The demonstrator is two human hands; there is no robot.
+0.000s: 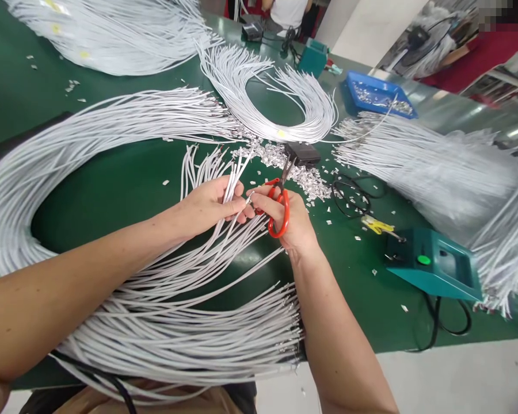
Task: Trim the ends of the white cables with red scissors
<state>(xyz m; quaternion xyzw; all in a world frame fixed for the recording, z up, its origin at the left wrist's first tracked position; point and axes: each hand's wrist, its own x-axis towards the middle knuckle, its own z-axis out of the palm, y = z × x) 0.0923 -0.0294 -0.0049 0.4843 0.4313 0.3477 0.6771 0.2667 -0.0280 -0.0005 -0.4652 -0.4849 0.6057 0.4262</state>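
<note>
My left hand (211, 201) is closed round several white cables (232, 187), whose ends stick up past the fingers. Close beside it, my right hand (293, 221) holds red-handled scissors (278, 215), their dark blades pointing away from me. The right fingertips pinch near a cable end with a small bit at its tip, between the two hands. More white cables (198, 259) run under the hands and wrists. Beyond the hands lies a heap of small silvery-white scraps (276, 158).
Cable bundles (112, 43) lie around the green table (99, 207). A teal device (435, 261) with a yellow clip (377, 225) sits right, a black box (302, 154) ahead, and a blue tray (377, 95) of small parts farther back. People are at the back.
</note>
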